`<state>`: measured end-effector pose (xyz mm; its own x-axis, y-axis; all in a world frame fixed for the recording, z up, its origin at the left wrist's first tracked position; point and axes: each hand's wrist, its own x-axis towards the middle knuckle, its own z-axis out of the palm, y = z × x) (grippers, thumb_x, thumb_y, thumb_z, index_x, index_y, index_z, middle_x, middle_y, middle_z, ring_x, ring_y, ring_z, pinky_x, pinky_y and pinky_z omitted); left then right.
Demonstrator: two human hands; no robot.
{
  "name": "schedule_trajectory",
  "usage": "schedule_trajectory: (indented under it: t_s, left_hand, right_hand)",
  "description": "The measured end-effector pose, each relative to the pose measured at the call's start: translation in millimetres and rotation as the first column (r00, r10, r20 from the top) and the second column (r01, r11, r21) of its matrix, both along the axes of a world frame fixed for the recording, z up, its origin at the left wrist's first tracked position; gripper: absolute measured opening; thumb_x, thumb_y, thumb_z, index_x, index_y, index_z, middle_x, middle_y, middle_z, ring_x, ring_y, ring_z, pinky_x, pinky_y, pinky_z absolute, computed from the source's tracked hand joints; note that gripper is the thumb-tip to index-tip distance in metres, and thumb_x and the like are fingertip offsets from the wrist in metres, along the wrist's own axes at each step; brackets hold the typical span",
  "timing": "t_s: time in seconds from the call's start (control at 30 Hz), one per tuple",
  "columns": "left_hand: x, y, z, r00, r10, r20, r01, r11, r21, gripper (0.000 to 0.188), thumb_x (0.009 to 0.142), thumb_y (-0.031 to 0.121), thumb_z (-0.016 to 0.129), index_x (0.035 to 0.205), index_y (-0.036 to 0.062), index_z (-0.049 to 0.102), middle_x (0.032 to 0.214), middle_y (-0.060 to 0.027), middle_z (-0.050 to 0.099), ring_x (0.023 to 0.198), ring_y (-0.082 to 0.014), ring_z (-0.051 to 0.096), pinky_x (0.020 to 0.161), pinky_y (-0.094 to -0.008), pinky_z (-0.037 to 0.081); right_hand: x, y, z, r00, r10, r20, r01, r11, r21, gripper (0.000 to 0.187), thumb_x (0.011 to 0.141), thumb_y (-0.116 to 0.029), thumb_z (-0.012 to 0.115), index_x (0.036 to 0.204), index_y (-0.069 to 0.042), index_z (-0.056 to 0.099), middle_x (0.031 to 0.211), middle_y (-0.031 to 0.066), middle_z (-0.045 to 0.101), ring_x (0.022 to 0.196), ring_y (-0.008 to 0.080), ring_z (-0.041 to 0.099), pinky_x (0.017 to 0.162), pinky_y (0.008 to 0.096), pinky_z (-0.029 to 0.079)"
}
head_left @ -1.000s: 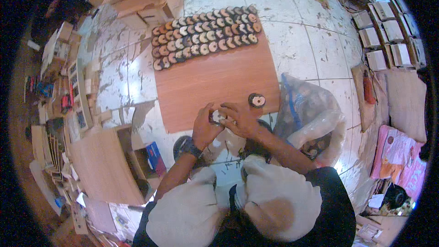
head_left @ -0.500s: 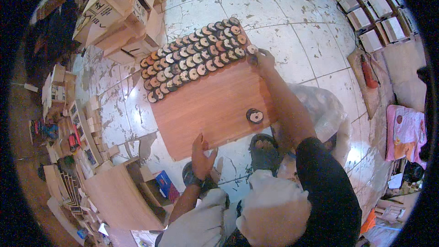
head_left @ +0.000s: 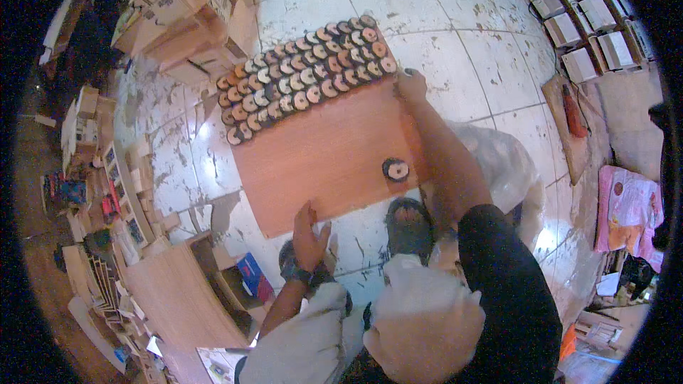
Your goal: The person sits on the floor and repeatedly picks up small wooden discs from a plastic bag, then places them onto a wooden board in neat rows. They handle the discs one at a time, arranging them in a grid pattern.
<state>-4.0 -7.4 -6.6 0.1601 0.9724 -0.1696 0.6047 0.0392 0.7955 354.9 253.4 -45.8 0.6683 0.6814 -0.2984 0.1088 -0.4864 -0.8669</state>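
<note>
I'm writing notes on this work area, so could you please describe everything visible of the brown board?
The brown board is a flat, four-sided panel with a smooth-looking, reddish, wood-like surface. It lies on the white tiled floor. Overlapping rows of dark-rimmed pale discs cover its far part, and a separate disc rests toward its near right corner. The left hand is at its near edge and the right hand by its right edge; whether either touches it is unclear.

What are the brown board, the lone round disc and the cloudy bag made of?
Board: probably wood or laminate, smooth, with faint grain-like streaks.
Disc: perhaps wood, pale-faced with a dark edge; I can't be sure.
Bag: likely thin plastic, wrinkled and partly see-through.
</note>
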Motion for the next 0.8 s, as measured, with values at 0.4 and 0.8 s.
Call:
schedule_trajectory:
  t_s: [0.4,0.8]
  left_hand:
    - [20.4,-4.8,-0.6,0.998,-0.002,0.068,-0.001,0.999,0.041,0.062,0.079,0.013,0.068,0.133,0.0017,0.041,0.112,-0.0175,0.057,0.099,-0.0294,0.057,0.087,-0.0376,0.047]
    - [30.9,11.9,-21.2,0.625,0.392,0.675,0.218,0.742,-0.634,0.050,0.090,0.032,0.059,0.131,0.0060,0.046,0.117,-0.0126,0.059,0.108,-0.0286,0.057,0.090,-0.0398,0.049]
  right_hand:
    - [-58.0,-216.4,56.3,0.345,0.750,0.565,-0.678,0.615,-0.403,0.068,0.071,-0.033,0.073,0.129,-0.009,0.047,0.125,0.0167,0.052,0.112,0.0369,0.051,0.093,0.0463,0.043]
    - [-109.8,-208.0,58.3,0.403,0.871,0.282,-0.890,0.445,-0.101,0.073,0.067,-0.034,0.076,0.128,-0.007,0.047,0.109,0.0186,0.059,0.099,0.0385,0.057,0.089,0.0449,0.044]
